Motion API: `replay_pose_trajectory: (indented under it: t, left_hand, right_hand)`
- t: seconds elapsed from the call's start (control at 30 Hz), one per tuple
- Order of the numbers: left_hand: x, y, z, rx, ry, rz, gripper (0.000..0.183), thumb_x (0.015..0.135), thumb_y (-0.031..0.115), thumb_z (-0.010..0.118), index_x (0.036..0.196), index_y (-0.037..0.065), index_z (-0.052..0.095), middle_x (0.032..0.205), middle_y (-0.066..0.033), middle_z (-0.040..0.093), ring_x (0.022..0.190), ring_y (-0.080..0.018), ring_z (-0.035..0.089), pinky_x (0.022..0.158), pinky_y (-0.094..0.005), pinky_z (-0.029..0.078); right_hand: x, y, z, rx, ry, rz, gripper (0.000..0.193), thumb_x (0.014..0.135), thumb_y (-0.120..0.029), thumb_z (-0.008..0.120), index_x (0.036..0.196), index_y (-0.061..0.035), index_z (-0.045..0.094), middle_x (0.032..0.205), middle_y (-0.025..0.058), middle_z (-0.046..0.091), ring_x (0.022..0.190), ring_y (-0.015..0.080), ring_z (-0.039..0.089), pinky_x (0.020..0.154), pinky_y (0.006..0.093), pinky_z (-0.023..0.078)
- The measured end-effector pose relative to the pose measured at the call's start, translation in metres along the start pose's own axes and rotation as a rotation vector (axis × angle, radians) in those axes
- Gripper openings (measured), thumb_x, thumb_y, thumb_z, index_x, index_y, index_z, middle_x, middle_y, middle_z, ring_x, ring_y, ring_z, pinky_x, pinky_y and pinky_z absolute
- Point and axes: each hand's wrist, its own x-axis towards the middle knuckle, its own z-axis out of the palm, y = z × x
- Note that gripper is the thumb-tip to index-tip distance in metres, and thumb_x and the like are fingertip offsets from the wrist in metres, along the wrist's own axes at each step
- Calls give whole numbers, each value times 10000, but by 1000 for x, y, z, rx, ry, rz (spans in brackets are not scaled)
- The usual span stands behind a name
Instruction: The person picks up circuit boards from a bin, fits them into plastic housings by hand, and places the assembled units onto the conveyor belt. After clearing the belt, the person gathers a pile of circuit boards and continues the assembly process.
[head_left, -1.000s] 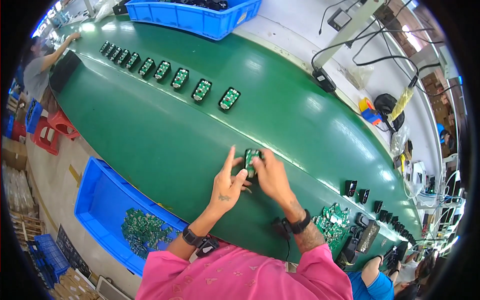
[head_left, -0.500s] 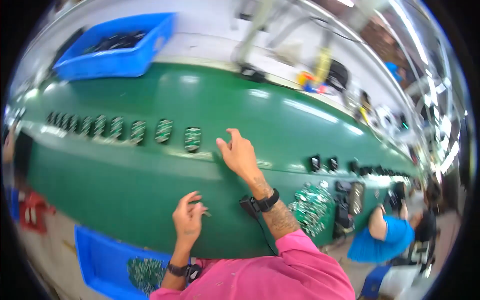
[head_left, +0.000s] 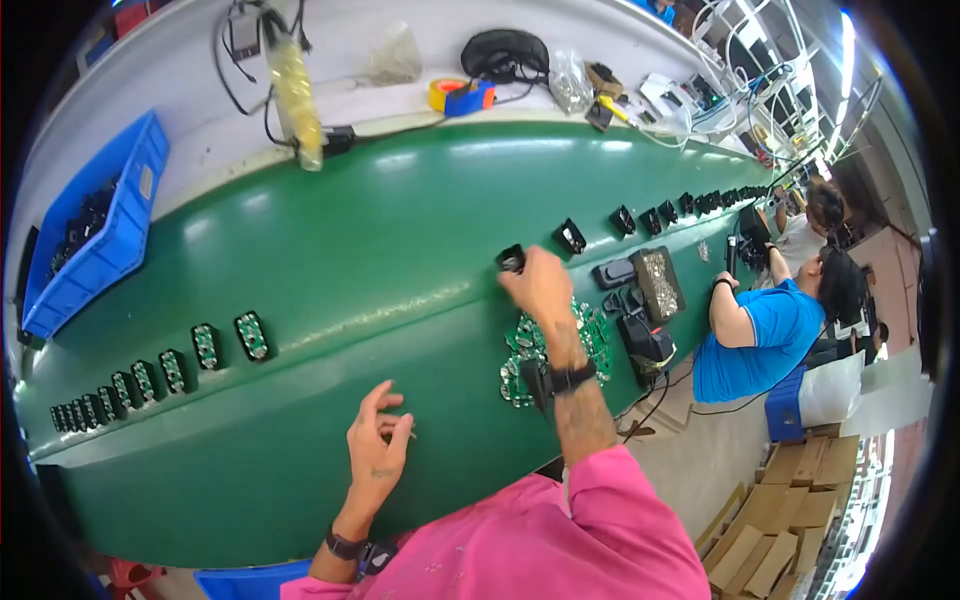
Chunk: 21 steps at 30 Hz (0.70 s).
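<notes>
My right hand (head_left: 541, 286) reaches over the belt, its fingers closed on the rim of a small black plastic housing (head_left: 511, 259). The housing stands on the green surface, its hollow side upward. My left hand (head_left: 377, 446) hovers over the near green strip, thumb and index finger apart and the other fingers curled. A small pale bit shows by its thumb, too small to name. Below my right wrist lies a heap of green circuit boards (head_left: 520, 362). On the left, a row of black housings with boards in them (head_left: 252, 336) runs along the belt.
More black housings (head_left: 570, 236) line up to the far right. A box of small metal parts (head_left: 659, 284) and black parts (head_left: 645, 340) sit beyond the heap. A blue crate (head_left: 105, 235) stands back left. A person in blue (head_left: 752, 325) works at the right.
The view has swung to the right. My right hand, empty beside the filled row before, has moved right and closed on a black housing. My left hand keeps much the same pose.
</notes>
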Motion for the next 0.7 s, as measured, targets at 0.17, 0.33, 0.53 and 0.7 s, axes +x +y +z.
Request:
replay_pose_trajectory:
  t: [0.17,0.33,0.53,0.7]
  left_hand:
    - [11,31,50,135,30,262,572,829,30,711,1362,36,503,1327,-205,527,1029,-301,651,833,-367,563]
    - [12,4,50,237,-78,275,457,788,9,697,1231,66,597,1266,-198,551,1125,-344,597,891,-388,528]
    - [17,6,70,52,-1,29,170,835,40,665,1004,45,659,1221,-161,557,1016,-272,604,849,-354,502]
    - [28,10,89,116,-100,195,152,929,149,613,968,74,740,1220,-156,563,968,-211,620,829,-320,510]
  right_hand:
    - [-142,-41,-11,447,-392,-270,429,737,-337,769,963,11,660,854,206,664,771,369,658,674,428,526]
    - [-162,1,-30,559,-447,-367,389,817,-279,765,1044,16,654,936,166,675,818,329,651,762,410,515]
    - [-98,72,-36,66,-95,-330,452,790,-168,783,1193,-30,632,1045,161,559,997,348,555,864,432,473]
    - [-83,85,-26,78,-43,-465,331,830,-151,741,1130,-29,674,998,146,574,959,334,564,868,430,473]
